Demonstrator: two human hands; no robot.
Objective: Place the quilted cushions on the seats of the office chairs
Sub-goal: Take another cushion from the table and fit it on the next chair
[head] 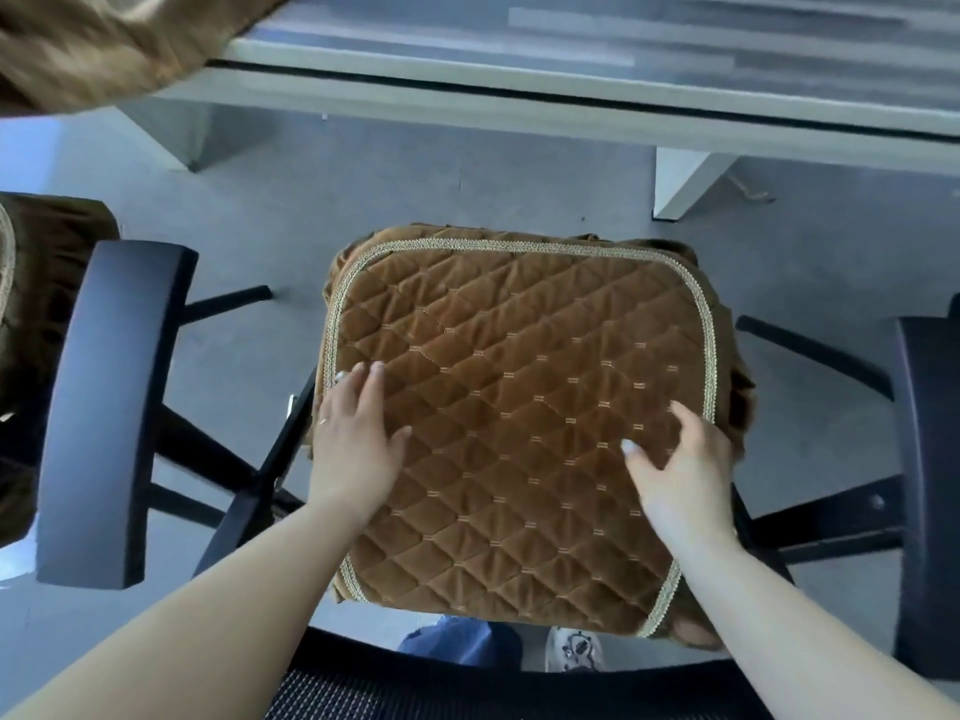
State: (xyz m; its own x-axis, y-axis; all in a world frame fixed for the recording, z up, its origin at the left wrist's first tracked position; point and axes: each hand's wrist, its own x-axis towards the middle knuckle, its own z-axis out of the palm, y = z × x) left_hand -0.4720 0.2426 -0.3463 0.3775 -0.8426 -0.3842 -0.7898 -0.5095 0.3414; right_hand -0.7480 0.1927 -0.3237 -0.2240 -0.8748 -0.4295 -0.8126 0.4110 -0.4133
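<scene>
A brown quilted cushion [519, 407] with gold braid trim lies flat on the seat of the black office chair in front of me, covering it. My left hand [356, 439] rests palm down on the cushion's left side, fingers spread. My right hand [680, 459] hovers or presses near the cushion's right edge, fingers apart and slightly blurred. Neither hand grips anything. The chair's left armrest [104, 407] and right armrest [930, 485] flank the seat. Its mesh backrest top [467, 688] is at the bottom.
A white desk [519, 96] runs across the top with a leg [680, 184] at the right. More brown fabric lies on the desk corner [104, 39] and on a neighbouring chair [47, 304] at the left. Grey floor surrounds the chair base.
</scene>
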